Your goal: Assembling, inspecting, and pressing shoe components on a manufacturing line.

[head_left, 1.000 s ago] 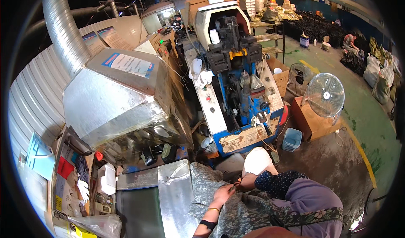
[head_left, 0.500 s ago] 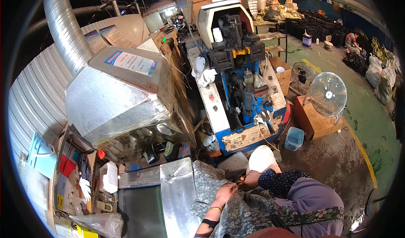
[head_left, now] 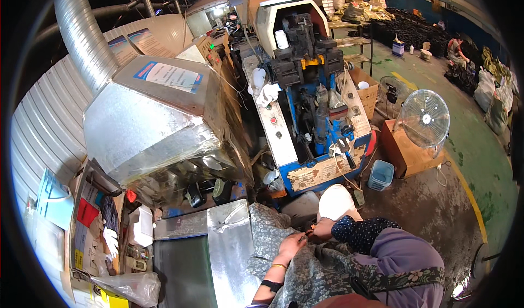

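Floral apron (head_left: 322, 267) lies across person's lap, on near side of blue machine (head_left: 321, 117). Left hand (head_left: 292, 245) at apron, fingers bent, close together; right hand (head_left: 320, 229) just beside, fingers partly hidden. Cannot tell what either holds. Fan (head_left: 426, 119) right of machine; blue bucket (head_left: 380, 175) near machine's right front corner.

Head-worn fisheye, looking down and ahead, left grip (head_left: 292, 244) near

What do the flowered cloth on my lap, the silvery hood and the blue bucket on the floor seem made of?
Flowered cloth: matte fabric, fibre unclear; it drapes in soft folds.
Silvery hood: sheet metal, perhaps galvanised, judging by its glossy, mottled panels and sharp edges.
Blue bucket: probably plastic, with evenly coloured walls.
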Demonstrator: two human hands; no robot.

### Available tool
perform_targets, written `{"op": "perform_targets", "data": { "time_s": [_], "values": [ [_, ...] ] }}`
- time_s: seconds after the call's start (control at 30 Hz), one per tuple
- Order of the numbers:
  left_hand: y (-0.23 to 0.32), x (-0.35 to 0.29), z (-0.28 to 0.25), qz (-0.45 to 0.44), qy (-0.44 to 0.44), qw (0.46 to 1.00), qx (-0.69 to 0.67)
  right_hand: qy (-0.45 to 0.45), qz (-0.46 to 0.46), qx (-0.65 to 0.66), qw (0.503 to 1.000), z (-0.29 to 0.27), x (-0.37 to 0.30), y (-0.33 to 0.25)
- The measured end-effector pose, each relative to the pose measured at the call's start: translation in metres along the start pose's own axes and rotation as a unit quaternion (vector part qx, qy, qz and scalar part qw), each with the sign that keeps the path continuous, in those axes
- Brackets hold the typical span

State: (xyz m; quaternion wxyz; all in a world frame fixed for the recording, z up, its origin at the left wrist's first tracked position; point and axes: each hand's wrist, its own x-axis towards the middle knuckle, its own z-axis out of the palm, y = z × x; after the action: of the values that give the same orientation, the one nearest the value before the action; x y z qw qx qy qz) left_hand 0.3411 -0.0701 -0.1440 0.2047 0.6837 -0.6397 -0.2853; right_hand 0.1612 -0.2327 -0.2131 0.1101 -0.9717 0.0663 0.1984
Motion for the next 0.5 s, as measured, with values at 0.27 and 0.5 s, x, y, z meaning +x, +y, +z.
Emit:
{"op": "perform_targets", "data": {
  "time_s": [0.27,0.5],
  "values": [
    [0.000,0.003,0.002,0.005,-0.007,1.000,0.010,0.069,0.036,0.050,0.996,0.005,-0.007,0.003],
    [0.003,0.002,0.000,-0.014,-0.012,1.000,0.010,0.034,0.007,0.008,0.999,-0.013,-0.017,0.000]
  ]
}}
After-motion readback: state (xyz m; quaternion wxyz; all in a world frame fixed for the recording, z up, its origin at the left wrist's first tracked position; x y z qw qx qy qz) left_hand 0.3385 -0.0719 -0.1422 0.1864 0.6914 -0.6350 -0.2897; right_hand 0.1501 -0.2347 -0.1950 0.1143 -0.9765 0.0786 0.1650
